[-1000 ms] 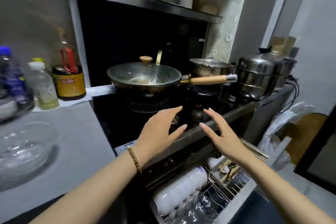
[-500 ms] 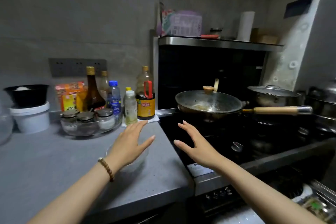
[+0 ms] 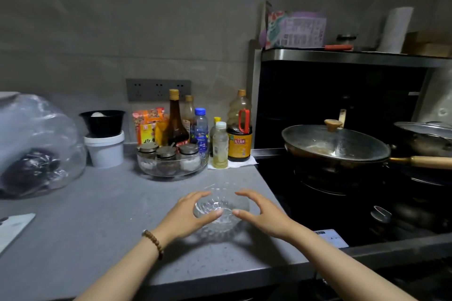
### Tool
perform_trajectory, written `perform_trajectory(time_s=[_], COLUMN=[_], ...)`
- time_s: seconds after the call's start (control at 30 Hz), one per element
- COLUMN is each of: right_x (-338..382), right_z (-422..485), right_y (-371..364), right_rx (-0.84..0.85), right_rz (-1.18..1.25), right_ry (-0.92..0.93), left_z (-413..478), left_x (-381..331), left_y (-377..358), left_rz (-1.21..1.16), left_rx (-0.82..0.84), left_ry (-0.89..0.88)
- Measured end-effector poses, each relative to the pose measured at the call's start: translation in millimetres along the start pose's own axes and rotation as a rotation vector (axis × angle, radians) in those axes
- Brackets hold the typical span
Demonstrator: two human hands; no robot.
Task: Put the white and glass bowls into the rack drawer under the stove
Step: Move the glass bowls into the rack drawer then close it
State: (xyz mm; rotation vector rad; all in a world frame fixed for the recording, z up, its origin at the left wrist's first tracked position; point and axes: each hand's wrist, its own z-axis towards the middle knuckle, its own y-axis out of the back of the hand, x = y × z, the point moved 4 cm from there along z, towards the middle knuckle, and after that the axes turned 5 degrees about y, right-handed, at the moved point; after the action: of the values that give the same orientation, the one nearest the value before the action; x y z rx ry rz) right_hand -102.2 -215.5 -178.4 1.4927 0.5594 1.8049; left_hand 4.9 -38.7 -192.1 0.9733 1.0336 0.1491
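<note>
A clear ribbed glass bowl (image 3: 221, 206) rests on the grey counter (image 3: 97, 227), close to the black stove (image 3: 318, 205). My left hand (image 3: 188, 214) and my right hand (image 3: 260, 212) are cupped over its left and right sides, fingers and thumbs curved and apart, with the thumb tips nearly meeting at the front. I cannot confirm a firm grip on the bowl. A bead bracelet is on my left wrist. The rack drawer and the white bowls are out of view.
A lidded wok (image 3: 335, 145) with a wooden handle (image 3: 430, 162) sits on the stove, and another pan (image 3: 425, 134) is behind it. A glass dish of spice jars (image 3: 171, 162), sauce bottles (image 3: 239, 129), a white tub (image 3: 105, 150) and a plastic bag (image 3: 36, 146) line the back.
The view has swung left from the open drawer and stove to the counter. Both hands have moved left and down and have come in around the glass bowl.
</note>
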Motion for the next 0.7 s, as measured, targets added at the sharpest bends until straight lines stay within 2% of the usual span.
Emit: perform_trajectory(time_s=[0.13,0.4,0.7], right_x=[-0.9,0.0,11.8], right_z=[3.3,3.2,-21.1], right_y=[-4.5,-1.5,63.9], right_rx=[0.027,-0.061,-0.219], right_rz=[0.006,0.060,0.163], right_ry=[0.015,0.052,0.139], left_z=[-0.2,0.2,13.1], left_x=[4.1,1.3,-68.4], left_y=[-5.5,-2.2,-1.8], left_rz=[0.002,-0.083,-0.414], left_rx=[0.031,-0.027,-0.120], left_ry=[-0.018,-0.046,-0.161])
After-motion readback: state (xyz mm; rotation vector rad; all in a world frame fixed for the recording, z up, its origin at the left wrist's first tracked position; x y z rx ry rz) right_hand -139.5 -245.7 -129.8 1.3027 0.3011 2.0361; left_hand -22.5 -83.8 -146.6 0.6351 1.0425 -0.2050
